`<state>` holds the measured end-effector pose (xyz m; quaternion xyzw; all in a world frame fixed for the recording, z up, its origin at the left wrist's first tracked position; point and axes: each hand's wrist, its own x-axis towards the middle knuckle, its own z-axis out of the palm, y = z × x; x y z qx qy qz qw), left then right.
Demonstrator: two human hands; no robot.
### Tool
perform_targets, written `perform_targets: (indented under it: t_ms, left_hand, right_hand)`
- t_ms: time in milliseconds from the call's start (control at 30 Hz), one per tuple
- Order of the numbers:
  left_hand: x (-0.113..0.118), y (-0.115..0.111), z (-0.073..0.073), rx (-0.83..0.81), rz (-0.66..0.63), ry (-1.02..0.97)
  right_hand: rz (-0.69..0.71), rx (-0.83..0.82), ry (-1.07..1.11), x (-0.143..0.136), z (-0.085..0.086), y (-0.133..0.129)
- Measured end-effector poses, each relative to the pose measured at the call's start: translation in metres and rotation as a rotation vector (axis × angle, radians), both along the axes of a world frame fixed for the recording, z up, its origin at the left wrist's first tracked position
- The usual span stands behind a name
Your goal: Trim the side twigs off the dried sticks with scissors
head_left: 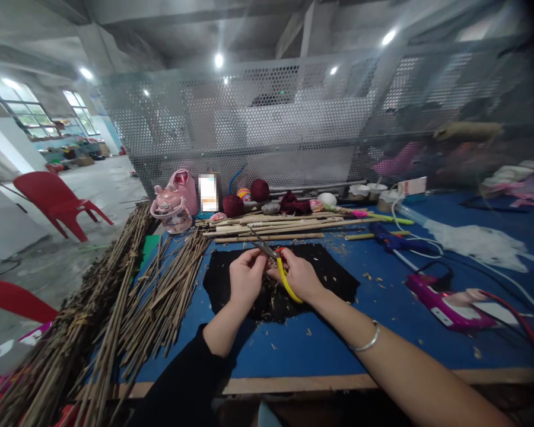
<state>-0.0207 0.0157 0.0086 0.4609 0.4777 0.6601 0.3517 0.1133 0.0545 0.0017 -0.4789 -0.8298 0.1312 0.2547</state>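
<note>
Over a black cloth (333,274) my right hand (299,274) is closed round scissors (286,283) with yellow handles and a touch of red. Their metal blades point up and to the left, passing close to my left fingertips. My left hand (247,276) is closed in a pinch, and whatever lies between its fingers is hidden. Small brown plant scraps (273,284) lie on the cloth beneath and between both hands. To the left, loose thin brown stems (164,302) are spread in a pile on the blue tabletop (293,353).
A thick bundle of twigs (78,320) runs along the left edge. Pale sticks (271,226), dark red yarn balls (260,190) and a pink bottle (184,190) stand behind. At right are a blue glue gun (389,238), a purple power strip (447,302) and cables.
</note>
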Motion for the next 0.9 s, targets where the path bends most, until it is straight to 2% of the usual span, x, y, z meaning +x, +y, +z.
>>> perform_targets:
  t_ms: [533, 900]
  left_hand:
    - [-0.0048, -0.0012, -0.0018, -0.030, 0.094, 0.277]
    - [-0.0064, 0.0012, -0.0019, -0.016, 0.113, 0.277]
  right_hand:
    - [-0.033, -0.019, -0.041, -0.0003, 0.0020, -0.0010]
    - [-0.022, 0.008, -0.079, -0.0007, -0.0020, 0.0022]
